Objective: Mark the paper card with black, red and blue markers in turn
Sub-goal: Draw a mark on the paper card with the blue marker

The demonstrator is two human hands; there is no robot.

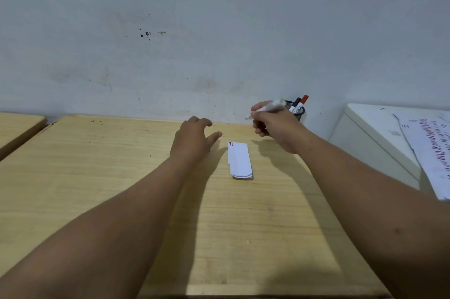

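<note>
A small white paper card [239,161] lies on the wooden table [97,177], with short black and red strokes at its far left corner. My right hand [272,125] hovers beyond the card, closed around an uncapped marker [266,108] whose tip points left; its colour is blurred. My left hand [194,138] floats just left of the card, fingers spread, holding nothing. A black mesh pen cup [298,109] stands at the wall behind my right hand, with a black marker [295,103] and a red marker [303,99] in it.
A white cabinet [365,133] stands right of the table, with printed paper sheets [431,147] on top. A second wooden table [17,128] sits at the far left. The wall runs right behind the table's back edge.
</note>
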